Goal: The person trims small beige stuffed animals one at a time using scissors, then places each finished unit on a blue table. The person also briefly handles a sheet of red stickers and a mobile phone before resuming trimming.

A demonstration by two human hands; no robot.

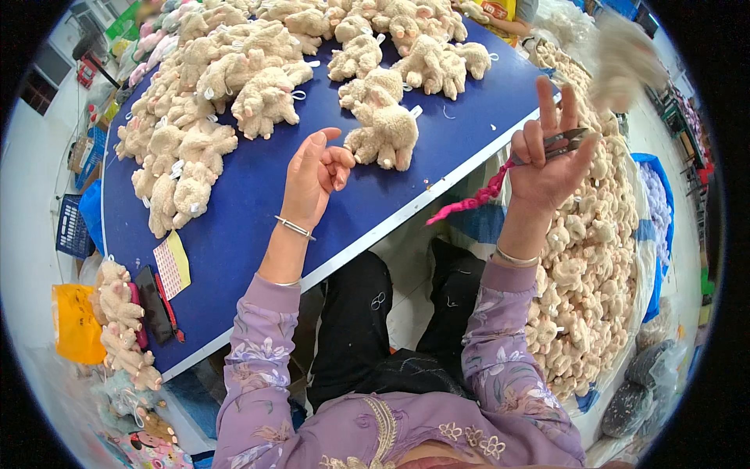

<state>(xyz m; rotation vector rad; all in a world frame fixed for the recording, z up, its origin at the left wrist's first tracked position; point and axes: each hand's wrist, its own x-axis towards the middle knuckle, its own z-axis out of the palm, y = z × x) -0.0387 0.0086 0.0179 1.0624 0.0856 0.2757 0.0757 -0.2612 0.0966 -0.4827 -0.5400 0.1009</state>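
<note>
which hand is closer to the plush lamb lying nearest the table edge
Left. The left hand rests on the blue table, its fingertips just beside the plush lamb. The right hand, holding small scissors, is raised off the table's edge, farther away.

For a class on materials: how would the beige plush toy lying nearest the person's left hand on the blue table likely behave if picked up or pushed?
The plush toy looks fluffy and stuffed, so it is probably light and would squash under the left hand. Its limbs would likely flop. On the blue table it should slide or tumble rather than roll, and it seems unlikely to break.
</note>
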